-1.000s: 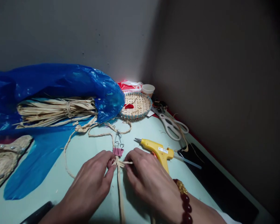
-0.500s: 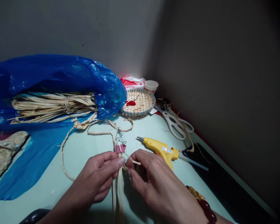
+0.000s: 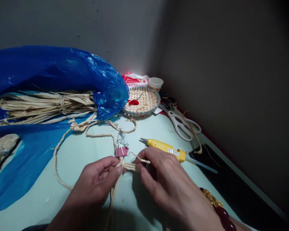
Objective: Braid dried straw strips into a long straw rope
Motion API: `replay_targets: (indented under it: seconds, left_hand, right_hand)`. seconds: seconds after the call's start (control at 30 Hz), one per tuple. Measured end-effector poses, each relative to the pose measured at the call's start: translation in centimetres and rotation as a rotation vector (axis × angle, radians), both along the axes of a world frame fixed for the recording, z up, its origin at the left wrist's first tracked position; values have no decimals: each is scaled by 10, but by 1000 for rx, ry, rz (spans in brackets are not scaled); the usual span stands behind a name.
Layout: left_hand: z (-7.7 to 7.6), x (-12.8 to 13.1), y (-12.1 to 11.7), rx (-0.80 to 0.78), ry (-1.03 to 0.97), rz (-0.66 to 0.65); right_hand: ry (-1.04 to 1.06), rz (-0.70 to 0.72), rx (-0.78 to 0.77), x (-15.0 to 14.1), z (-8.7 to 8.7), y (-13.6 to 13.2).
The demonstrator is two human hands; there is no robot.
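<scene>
Pale plant-fibre strands (image 3: 130, 166) run out from below a pink binder clip (image 3: 121, 151). My left hand (image 3: 100, 178) pinches them just under the clip, thumb on top. Between the thumb and fingers of my right hand (image 3: 162, 175), a few strands are drawn out to the right. One thin curled end rises above that grip. Other strands (image 3: 113, 199) hang down toward the near side between my hands. A twisted fibre cord (image 3: 59, 170) loops over the table on the left and back behind the clip.
A blue plastic bag (image 3: 106, 80) holds a tied bundle of dry fibre (image 3: 45, 104). Behind are a woven basket (image 3: 146, 102) and a paper cup (image 3: 155, 83). To the right lie a yellow glue gun (image 3: 163, 147), scissors (image 3: 180, 125) and a black flat object (image 3: 231, 183).
My right hand has moved slightly right, pulling several strands sideways from the clip. My left hand has shifted a little left and keeps its pinch. The view has shifted slightly.
</scene>
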State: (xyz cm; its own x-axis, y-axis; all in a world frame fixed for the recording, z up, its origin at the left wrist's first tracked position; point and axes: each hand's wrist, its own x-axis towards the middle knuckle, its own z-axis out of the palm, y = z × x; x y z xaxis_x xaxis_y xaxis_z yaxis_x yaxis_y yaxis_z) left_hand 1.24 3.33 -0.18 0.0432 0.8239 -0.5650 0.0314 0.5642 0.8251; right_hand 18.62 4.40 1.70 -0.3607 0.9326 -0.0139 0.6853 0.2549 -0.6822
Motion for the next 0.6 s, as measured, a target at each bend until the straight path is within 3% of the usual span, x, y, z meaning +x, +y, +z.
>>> replay_targets:
  seconds: [0.33,0.47,0.6]
  left_hand:
    - [2,1,1,-19,-31,-2]
    - [4,1,2,-34,-51,2]
    - [5,0,3,-77,-108,3]
  right_hand:
    - [14,-53,83,0,14,-9]
    - [103,74,122,-7,11,-13]
    - [-12,154,-58,-11,9,-10]
